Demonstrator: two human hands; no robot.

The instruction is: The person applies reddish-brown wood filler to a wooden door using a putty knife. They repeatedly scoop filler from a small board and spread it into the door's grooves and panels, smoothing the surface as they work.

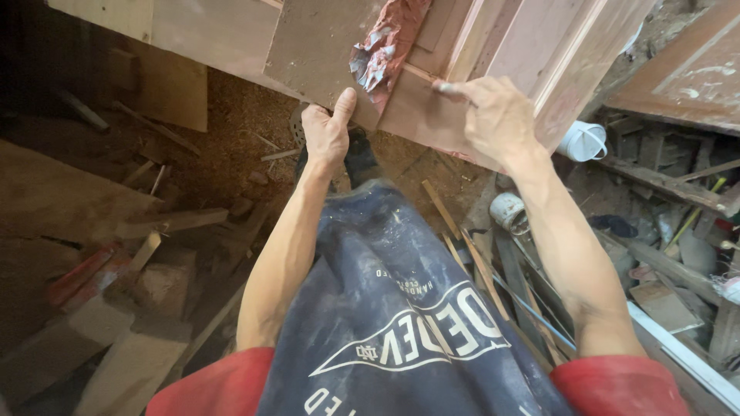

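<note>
An apron [393,308] hides the person's legs and the floor below. The left hand [327,135] grips the panel's [324,46] near edge, thumb up on its face, fingers curled under and hidden; the right hand [493,115] presses a fingertip to the face beside a crumpled rag [383,46]. The panel runs left to right, cut off at the top edge, above scrap wood [146,231] and two tubs [582,141].

Two hands, left hand [327,132] and right hand [493,115], one wooden panel [324,46], one crumpled rag [383,46], and two white buckets [582,142] at the right of the frame.
</note>
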